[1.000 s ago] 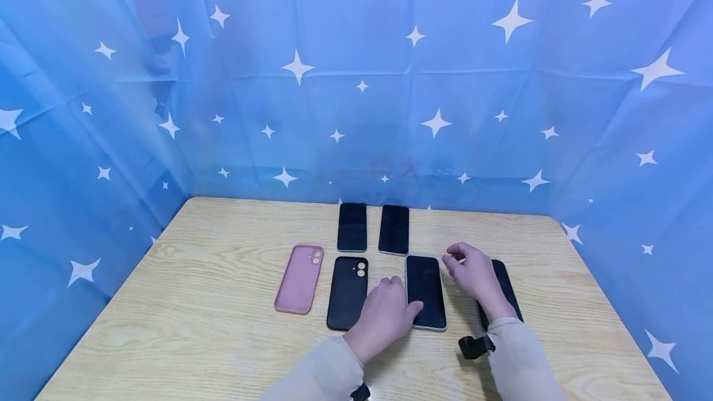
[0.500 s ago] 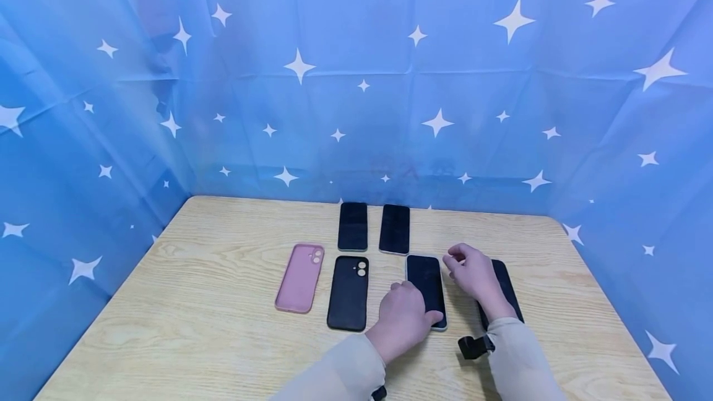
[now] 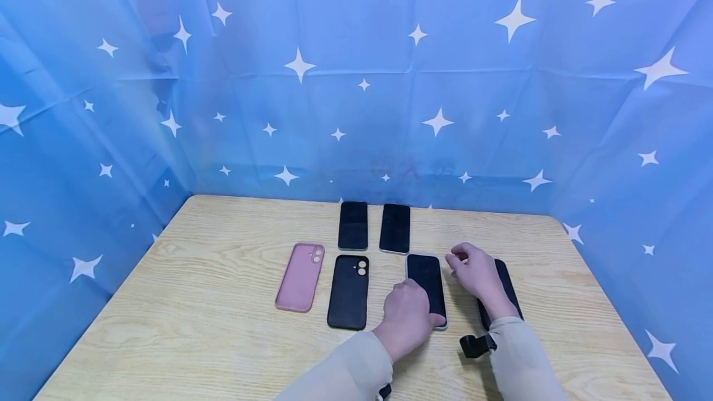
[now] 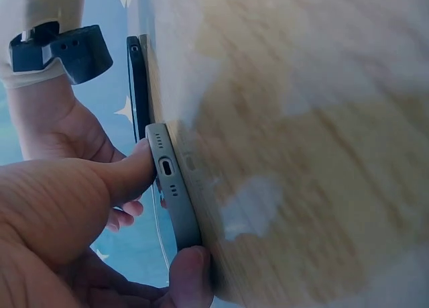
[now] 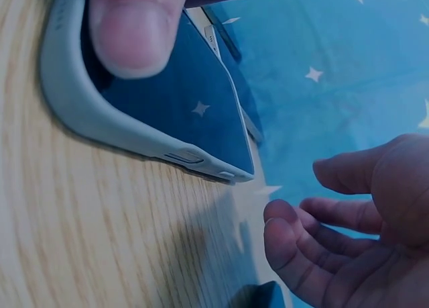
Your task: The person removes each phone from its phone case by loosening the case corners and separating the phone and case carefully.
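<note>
My left hand (image 3: pixel 405 317) grips the near end of a phone in a pale grey case (image 3: pixel 426 271), which lies screen up on the table. In the left wrist view its thumb lies at one corner of the cased phone (image 4: pixel 175 194) and a fingertip at the opposite side, beside the charging port. The right wrist view shows the thumb (image 5: pixel 131 36) over the dark screen. To the phone's right, my right hand (image 3: pixel 475 272) hovers with loosely curled fingers and nothing in them. Beneath that wrist lies a dark, phone-shaped slab (image 3: pixel 505 280), partly hidden by the arm.
A black phone case (image 3: pixel 348 293) lies left of my left hand, with a pink case (image 3: pixel 299 277) farther left. Two phones, one left (image 3: pixel 353 226) and one right (image 3: pixel 395 228), lie at the table's back edge before a blue star-patterned curtain (image 3: pixel 356 110).
My left hand has slid right, from between the black case and the grey-cased phone onto that phone, its thumb reaching the lower right corner. My right hand has barely moved.
</note>
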{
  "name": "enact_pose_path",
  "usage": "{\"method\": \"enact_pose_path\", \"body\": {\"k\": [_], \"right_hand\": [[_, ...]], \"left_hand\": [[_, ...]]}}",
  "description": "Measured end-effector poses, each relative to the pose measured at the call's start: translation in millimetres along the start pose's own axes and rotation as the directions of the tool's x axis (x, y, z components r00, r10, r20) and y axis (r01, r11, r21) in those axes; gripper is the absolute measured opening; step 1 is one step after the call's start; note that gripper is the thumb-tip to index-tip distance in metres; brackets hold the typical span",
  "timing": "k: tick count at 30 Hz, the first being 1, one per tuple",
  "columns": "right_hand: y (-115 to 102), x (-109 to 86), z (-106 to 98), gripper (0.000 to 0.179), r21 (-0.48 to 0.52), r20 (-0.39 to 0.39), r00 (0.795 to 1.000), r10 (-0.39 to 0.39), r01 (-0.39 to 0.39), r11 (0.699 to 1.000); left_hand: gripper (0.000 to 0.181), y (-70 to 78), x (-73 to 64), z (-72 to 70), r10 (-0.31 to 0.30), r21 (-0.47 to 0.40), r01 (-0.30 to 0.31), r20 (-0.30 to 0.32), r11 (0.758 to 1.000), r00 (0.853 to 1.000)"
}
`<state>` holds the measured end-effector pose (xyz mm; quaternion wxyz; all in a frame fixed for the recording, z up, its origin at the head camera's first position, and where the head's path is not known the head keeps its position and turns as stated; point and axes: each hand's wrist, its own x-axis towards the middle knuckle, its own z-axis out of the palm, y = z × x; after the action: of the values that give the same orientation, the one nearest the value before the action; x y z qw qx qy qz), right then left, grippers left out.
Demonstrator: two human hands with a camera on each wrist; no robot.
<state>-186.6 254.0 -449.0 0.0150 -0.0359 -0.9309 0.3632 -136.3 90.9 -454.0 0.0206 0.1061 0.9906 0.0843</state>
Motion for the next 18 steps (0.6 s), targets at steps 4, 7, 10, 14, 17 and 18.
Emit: {"method": "enact_pose_path", "body": {"k": [4, 7, 10, 14, 17, 18], "right_hand": [[1.5, 0.4, 0.7, 0.032, -0.004, -0.002, 1.0, 0.008, -0.008, 1.0], [2.4, 0.5, 1.3, 0.032, -0.005, 0.001, 1.0, 0.014, -0.014, 1.0], [2.9, 0.9, 1.8, 0.032, 0.0, 0.006, 1.0, 0.015, -0.015, 1.0], [2.5, 1.0, 1.7, 0.032, 0.006, 0.012, 1.0, 0.014, -0.015, 1.0], [1.9, 0.8, 1.3, 0.032, 0.007, 0.016, 1.0, 0.016, -0.016, 1.0], [1.8, 0.9, 1.2, 0.032, 0.007, 0.018, 1.0, 0.016, -0.016, 1.0]], "left_hand": [[0.075, -1.3, 2.0, 0.1, -0.01, -0.039, 0.011, 0.007, 0.999, 1.0], [0.076, -2.2, 3.4, 0.6, -0.024, -0.07, 0.025, 0.012, 0.997, 1.0], [0.075, -3.5, 5.4, 0.7, -0.029, -0.092, 0.031, 0.027, 0.995, 0.999], [0.07, -6.0, 8.0, -1.2, -0.019, -0.119, 0.027, 0.071, 0.993, 0.997], [0.061, -8.7, 9.0, -2.9, -0.002, -0.15, 0.016, 0.094, 0.989, 0.996], [0.058, -9.9, 9.4, -3.3, 0.001, -0.165, 0.015, 0.1, 0.986, 0.995]]}}
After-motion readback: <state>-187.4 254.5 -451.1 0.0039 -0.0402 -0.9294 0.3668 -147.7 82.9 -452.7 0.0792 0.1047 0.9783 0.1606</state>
